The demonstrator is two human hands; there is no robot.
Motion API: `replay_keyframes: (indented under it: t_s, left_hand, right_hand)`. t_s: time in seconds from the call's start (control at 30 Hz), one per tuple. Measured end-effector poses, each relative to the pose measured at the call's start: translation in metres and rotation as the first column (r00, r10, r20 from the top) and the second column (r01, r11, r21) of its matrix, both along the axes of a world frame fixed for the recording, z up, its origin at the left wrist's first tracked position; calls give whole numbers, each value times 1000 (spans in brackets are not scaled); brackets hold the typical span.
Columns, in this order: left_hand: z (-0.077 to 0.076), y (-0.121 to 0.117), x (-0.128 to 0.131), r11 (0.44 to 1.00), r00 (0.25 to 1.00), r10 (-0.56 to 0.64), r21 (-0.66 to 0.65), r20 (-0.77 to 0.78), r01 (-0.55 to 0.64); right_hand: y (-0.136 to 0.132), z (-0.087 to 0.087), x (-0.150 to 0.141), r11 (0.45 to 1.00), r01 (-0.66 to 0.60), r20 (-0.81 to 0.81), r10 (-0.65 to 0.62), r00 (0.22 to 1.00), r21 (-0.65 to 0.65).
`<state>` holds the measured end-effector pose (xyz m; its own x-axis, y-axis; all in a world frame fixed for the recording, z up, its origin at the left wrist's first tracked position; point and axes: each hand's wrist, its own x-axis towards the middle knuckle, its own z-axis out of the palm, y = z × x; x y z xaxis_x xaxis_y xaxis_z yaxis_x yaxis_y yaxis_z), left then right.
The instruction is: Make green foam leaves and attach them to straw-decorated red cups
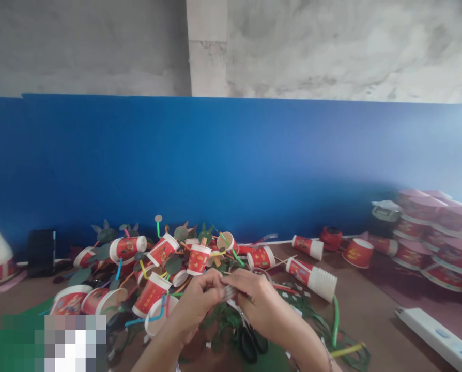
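My left hand (203,297) and my right hand (256,294) meet above the front middle of the table. Fingers of both are closed in a pinch around a small whitish piece (229,293), too small and blurred to name. Just below them lie scissors (249,343) with black handles, partly covered by my right hand. Dark green cut paper scraps (219,328) spread under and around the hands. To the left is a heap of red paper cups (151,295) with coloured straws and round paper pieces attached. One cup with a blue straw (159,316) touches or nearly touches my left forearm.
A nested stack of paper cups (312,279) lies on its side at right. Beyond it stand an upturned red cup (358,253) and stacked red tubs with pink tops (448,222). A white power strip (440,336) sits front right. A blue wall panel (215,165) closes the back.
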<state>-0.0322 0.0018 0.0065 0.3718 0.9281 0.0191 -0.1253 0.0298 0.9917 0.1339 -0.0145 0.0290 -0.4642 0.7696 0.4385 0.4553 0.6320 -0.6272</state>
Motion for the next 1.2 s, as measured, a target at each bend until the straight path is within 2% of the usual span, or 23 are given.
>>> replay_keyframes:
  t_s: [0.3,0.43,0.67,0.9,1.2]
  left_hand:
    - [1,-2,5,999,998,46,21,-37,-45]
    - [-1,0,4,997,995,80,23,-60,-79]
    - [-7,6,-8,999,999,-10,-32,-36,9]
    - [-5,4,-4,999,999,-35,2,-9,35]
    - [-3,1,2,1000,997,20,-15,-72,-21]
  right_hand:
    - [-1,-2,-1,1000,19,23,-19,1000,-13]
    - [1,-3,-1,1000,14,-26,-14,1000,-6]
    - [7,-4,1,999,-21,-112,17,994,-42]
    - [1,-1,1,1000,6,9,-6,1000,-17]
    - [-2,-1,-1,1000,22,78,-22,997,-9]
